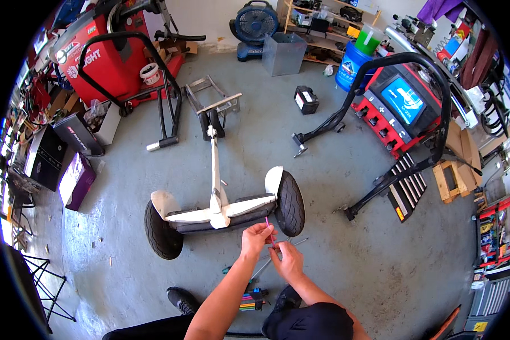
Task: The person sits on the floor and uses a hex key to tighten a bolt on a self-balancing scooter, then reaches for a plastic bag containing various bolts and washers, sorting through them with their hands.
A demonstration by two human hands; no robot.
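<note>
A thin pink hex key [270, 231] runs between my two hands. The fingers of my left hand [257, 237] pinch its upper part, while my right hand [287, 258] is closed around its lower end. Just beyond my hands lies a white and black self-balancing scooter [219, 214], with a black tyre [290, 204] on the right and another tyre [163, 232] on the left. Its long white stem points away from me. Below my hands, between my shoes, is a holder with several coloured hex keys [251, 300]. Long thin tools [262, 268] lie partly hidden behind my forearms.
A black battery [306, 100] stands on the floor at the back. To the right is a red machine with a screen [402, 102] and a black tubular frame. A red machine [99, 56] and boxes [77, 178] stand left. Shelves [323, 28] and a blue fan [255, 28] are farther off.
</note>
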